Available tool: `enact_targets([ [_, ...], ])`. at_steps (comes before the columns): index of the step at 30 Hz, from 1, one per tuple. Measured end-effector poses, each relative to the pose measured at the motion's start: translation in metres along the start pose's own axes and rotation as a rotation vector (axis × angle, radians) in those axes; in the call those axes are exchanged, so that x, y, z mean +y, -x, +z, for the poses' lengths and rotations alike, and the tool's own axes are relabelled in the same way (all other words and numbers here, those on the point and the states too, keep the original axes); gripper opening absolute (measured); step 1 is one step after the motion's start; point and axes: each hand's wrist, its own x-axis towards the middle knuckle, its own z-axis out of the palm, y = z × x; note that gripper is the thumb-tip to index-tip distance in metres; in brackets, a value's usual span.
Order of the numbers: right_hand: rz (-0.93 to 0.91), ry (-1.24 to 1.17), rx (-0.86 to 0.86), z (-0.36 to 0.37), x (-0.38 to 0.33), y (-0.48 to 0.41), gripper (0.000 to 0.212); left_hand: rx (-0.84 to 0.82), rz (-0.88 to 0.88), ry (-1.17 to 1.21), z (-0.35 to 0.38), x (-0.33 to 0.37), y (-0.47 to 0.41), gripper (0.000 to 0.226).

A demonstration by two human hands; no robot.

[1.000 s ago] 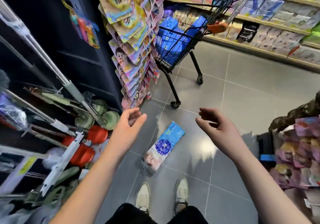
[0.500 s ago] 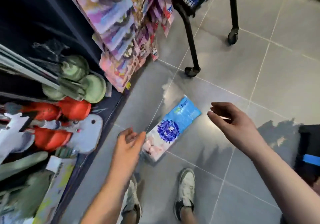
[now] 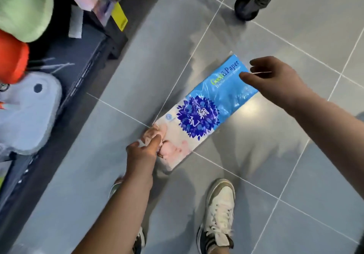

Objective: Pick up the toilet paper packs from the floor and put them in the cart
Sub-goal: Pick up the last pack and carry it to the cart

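Observation:
A long toilet paper pack [image 3: 204,108], blue at the far end and pale pink at the near end with a purple flower print, lies slantwise on the grey tiled floor. My left hand [image 3: 142,153] grips its near pink end, fingers curled round the corner. My right hand [image 3: 275,80] hovers over the far blue end with fingers bent and spread, thumb over the wrapper; whether it touches is unclear. Of the cart only a black leg and wheel [image 3: 249,5] show at the top.
A dark shelf base [image 3: 65,104] runs along the left, with green, orange and pale blue mop heads [image 3: 25,108] and hanging packets above it. My two shoes [image 3: 218,214] stand just below the pack. Open tiles lie to the right.
I have bent down much closer to the floor. My left hand went forward and took hold of the pack's near end. My right hand came over the far end. The cart basket left the view.

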Motion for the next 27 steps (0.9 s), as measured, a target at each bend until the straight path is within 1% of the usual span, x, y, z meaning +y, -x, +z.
enact_targets([
  [4, 0.049, 0.000, 0.004, 0.029, 0.026, -0.048, 0.060, 0.018, -0.163, 0.082, 0.020, -0.016, -0.040, 0.119],
  [5, 0.053, 0.018, 0.014, 0.034, 0.031, -0.060, 0.063, 0.024, -0.184, 0.063, 0.025, -0.019, -0.048, 0.114],
  [8, 0.072, 0.110, 0.037, 0.047, 0.046, -0.093, 0.075, 0.009, -0.180, -0.028, 0.041, -0.022, -0.063, 0.086],
  [10, 0.103, 0.163, 0.029, 0.054, 0.053, -0.110, 0.078, 0.010, -0.141, -0.040, 0.052, -0.026, -0.070, 0.082],
  [13, 0.130, 0.231, 0.023, 0.063, 0.064, -0.126, 0.076, 0.126, -0.083, -0.073, 0.062, -0.036, -0.082, 0.073],
  [15, 0.120, 0.268, 0.034, 0.067, 0.068, -0.131, 0.073, 0.188, -0.019, -0.112, 0.063, -0.046, -0.094, 0.074],
  [16, 0.119, 0.282, 0.037, 0.068, 0.070, -0.133, 0.073, 0.192, 0.022, -0.130, 0.063, -0.050, -0.100, 0.076],
  [18, 0.139, 0.286, 0.044, 0.068, 0.076, -0.132, 0.072, 0.179, 0.085, -0.157, 0.059, -0.059, -0.117, 0.082],
  [19, 0.164, 0.275, 0.055, 0.068, 0.082, -0.129, 0.072, 0.172, 0.118, -0.169, 0.057, -0.052, -0.117, 0.085],
  [22, 0.287, 0.230, 0.121, 0.066, 0.107, -0.111, 0.073, 0.154, 0.208, -0.260, 0.047, -0.027, -0.132, 0.080],
  [24, 0.382, 0.195, 0.179, 0.065, 0.130, -0.090, 0.075, 0.103, 0.287, -0.285, 0.045, 0.001, -0.141, 0.073],
  [25, 0.419, 0.164, 0.203, 0.065, 0.145, -0.078, 0.079, 0.068, 0.323, -0.303, 0.046, 0.013, -0.149, 0.070],
  [27, 0.472, 0.064, 0.220, 0.064, 0.170, -0.053, 0.093, 0.015, 0.396, -0.362, 0.050, 0.042, -0.161, 0.068],
])
